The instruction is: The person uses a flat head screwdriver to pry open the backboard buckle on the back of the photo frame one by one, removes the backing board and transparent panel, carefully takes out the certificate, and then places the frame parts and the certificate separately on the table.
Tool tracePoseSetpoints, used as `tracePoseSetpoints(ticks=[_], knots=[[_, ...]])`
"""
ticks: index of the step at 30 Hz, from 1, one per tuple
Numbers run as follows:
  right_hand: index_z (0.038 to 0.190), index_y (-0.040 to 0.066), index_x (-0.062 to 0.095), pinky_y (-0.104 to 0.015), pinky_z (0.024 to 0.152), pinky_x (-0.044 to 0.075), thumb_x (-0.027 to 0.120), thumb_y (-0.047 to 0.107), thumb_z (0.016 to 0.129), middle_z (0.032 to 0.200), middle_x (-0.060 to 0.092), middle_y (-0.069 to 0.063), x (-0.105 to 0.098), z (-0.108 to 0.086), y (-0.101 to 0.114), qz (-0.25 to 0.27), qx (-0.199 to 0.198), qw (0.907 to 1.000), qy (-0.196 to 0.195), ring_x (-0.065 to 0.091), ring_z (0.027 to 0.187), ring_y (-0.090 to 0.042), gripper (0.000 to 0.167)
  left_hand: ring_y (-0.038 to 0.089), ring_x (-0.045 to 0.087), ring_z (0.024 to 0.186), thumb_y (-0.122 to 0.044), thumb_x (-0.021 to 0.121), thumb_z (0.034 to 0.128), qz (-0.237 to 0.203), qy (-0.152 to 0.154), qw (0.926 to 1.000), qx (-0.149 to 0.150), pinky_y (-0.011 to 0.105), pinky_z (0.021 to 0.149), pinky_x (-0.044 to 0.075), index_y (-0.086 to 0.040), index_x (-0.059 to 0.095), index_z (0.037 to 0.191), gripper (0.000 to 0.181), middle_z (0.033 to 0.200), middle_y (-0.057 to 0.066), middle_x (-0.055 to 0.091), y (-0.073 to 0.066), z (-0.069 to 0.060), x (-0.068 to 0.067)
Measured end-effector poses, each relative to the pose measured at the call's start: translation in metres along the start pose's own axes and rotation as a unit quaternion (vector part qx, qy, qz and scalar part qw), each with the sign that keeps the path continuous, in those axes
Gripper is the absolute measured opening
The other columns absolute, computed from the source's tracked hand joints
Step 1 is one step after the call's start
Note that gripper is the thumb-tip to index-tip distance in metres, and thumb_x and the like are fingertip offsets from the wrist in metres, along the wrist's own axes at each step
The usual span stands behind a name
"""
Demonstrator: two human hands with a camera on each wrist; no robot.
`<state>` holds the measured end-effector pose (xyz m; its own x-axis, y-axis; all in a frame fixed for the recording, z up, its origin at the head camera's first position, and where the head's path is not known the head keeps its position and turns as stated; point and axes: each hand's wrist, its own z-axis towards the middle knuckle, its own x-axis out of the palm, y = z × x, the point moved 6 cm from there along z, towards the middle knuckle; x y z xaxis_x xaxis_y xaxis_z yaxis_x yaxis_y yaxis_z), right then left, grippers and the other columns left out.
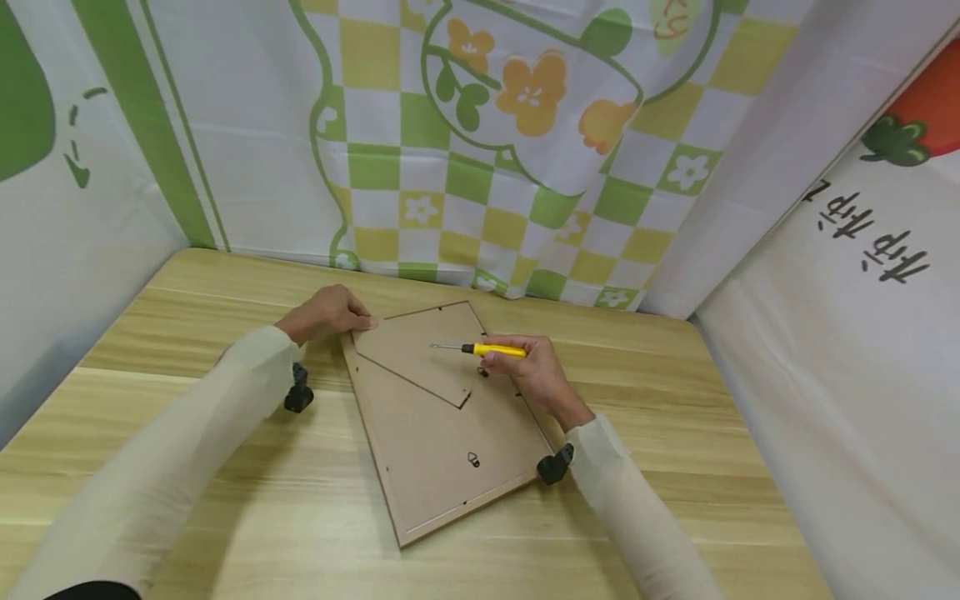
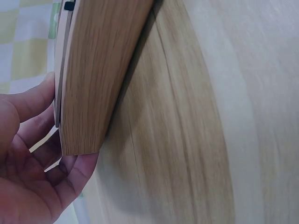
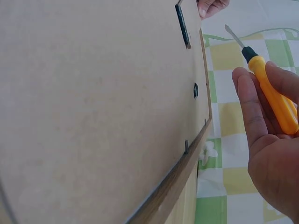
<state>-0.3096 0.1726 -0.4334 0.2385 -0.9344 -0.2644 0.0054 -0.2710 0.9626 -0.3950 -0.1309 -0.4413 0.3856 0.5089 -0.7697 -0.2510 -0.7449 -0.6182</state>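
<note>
A picture frame (image 1: 420, 467) lies on the table with its brown backing board up and a stand flap (image 1: 412, 350) flat against it. My left hand (image 1: 326, 315) grips the frame's far left corner. In the left wrist view, the left thumb is on the backing side and fingers reach under the wooden edge (image 2: 93, 79). My right hand (image 1: 542, 371) holds a yellow-handled screwdriver (image 1: 501, 351) above the board's right side. Its metal tip points left, and in the right wrist view the screwdriver (image 3: 271, 91) stands apart from the board.
Small dark tabs line the frame's inner edge, and a hanging hook (image 1: 473, 459) sits on the backing. The wood-grain table (image 1: 645, 517) extends on both sides. A checked, printed curtain (image 1: 495, 175) hangs behind the table's far edge.
</note>
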Motion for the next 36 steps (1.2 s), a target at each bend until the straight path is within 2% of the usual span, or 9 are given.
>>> tracePoseSetpoints(ticks=[4, 8, 14, 19, 24, 27, 32, 36], knots=[[0.123, -0.005, 0.065, -0.035, 0.087, 0.058, 0.068, 0.005, 0.091, 0.117, 0.068, -0.024, -0.002, 0.001, -0.002, 0.019, -0.003, 0.9998, 0.002, 0.073, 0.089, -0.016, 0.034, 0.038, 0.06, 0.112, -0.023, 0.062, 0.0964, -0.025, 0.009, 0.9994, -0.022, 0.048, 0.094, 0.05, 0.004, 0.071, 0.114, 0.033, 0.121, 0.025, 0.066, 0.006, -0.004, 0.0], [0.121, -0.008, 0.065, -0.037, 0.087, 0.058, 0.066, 0.002, 0.092, 0.112, 0.069, -0.028, -0.004, 0.001, -0.003, 0.031, -0.007, 0.9995, 0.0, 0.072, 0.085, -0.011, 0.031, 0.035, 0.06, 0.108, -0.025, 0.062, 0.0966, -0.033, 0.016, 0.9988, -0.032, 0.048, 0.093, 0.049, 0.004, 0.07, 0.114, 0.034, 0.119, 0.025, 0.066, 0.008, -0.008, -0.002], [0.121, -0.009, 0.065, -0.036, 0.087, 0.058, 0.066, 0.001, 0.092, 0.114, 0.068, -0.029, -0.004, 0.0, -0.001, 0.035, -0.009, 0.9994, 0.003, 0.072, 0.085, -0.011, 0.031, 0.035, 0.06, 0.104, -0.026, 0.065, 0.0947, -0.007, -0.004, 0.9994, -0.034, 0.048, 0.093, 0.049, 0.005, 0.071, 0.109, 0.035, 0.111, 0.023, 0.069, 0.013, -0.011, -0.007], [0.122, -0.01, 0.063, -0.037, 0.086, 0.058, 0.065, 0.0, 0.092, 0.113, 0.068, -0.029, -0.005, 0.001, -0.002, 0.035, -0.015, 0.9993, 0.0, 0.071, 0.084, -0.01, 0.033, 0.04, 0.058, 0.111, -0.028, 0.066, 0.0941, -0.025, -0.02, 0.9981, -0.053, 0.051, 0.099, 0.046, 0.005, 0.07, 0.112, 0.038, 0.116, 0.027, 0.066, 0.022, -0.017, -0.007], [0.121, -0.01, 0.064, -0.043, 0.088, 0.057, 0.064, 0.0, 0.092, 0.113, 0.068, -0.028, -0.004, 0.001, -0.001, 0.036, -0.016, 0.9992, -0.002, 0.072, 0.082, -0.01, 0.031, 0.044, 0.054, 0.116, -0.026, 0.063, 0.0959, -0.039, -0.018, 0.9969, -0.066, 0.053, 0.1, 0.045, 0.006, 0.068, 0.116, 0.039, 0.122, 0.029, 0.062, 0.03, -0.025, -0.007], [0.121, -0.01, 0.064, -0.04, 0.087, 0.058, 0.066, 0.0, 0.091, 0.115, 0.067, -0.028, -0.003, 0.001, -0.001, 0.038, -0.017, 0.9991, 0.0, 0.072, 0.083, -0.01, 0.032, 0.043, 0.055, 0.115, -0.026, 0.061, 0.0969, -0.045, -0.008, 0.9966, -0.068, 0.052, 0.097, 0.047, 0.007, 0.067, 0.117, 0.039, 0.122, 0.029, 0.062, 0.032, -0.031, -0.007], [0.12, -0.01, 0.064, -0.036, 0.085, 0.059, 0.067, 0.001, 0.091, 0.114, 0.068, -0.028, -0.002, 0.0, 0.0, 0.036, -0.021, 0.9991, 0.003, 0.072, 0.085, -0.011, 0.032, 0.04, 0.058, 0.112, -0.023, 0.059, 0.0972, -0.017, 0.012, 0.9986, -0.048, 0.051, 0.094, 0.049, 0.008, 0.067, 0.117, 0.038, 0.123, 0.029, 0.063, 0.025, -0.034, -0.01], [0.12, -0.01, 0.065, -0.043, 0.087, 0.057, 0.066, 0.0, 0.091, 0.11, 0.069, -0.028, -0.001, 0.0, -0.001, 0.039, -0.017, 0.9991, 0.003, 0.072, 0.085, -0.013, 0.03, 0.037, 0.064, 0.103, -0.022, 0.059, 0.096, 0.054, 0.013, 0.9984, -0.008, 0.047, 0.086, 0.054, 0.006, 0.071, 0.112, 0.034, 0.118, 0.026, 0.067, 0.01, -0.029, -0.011]])
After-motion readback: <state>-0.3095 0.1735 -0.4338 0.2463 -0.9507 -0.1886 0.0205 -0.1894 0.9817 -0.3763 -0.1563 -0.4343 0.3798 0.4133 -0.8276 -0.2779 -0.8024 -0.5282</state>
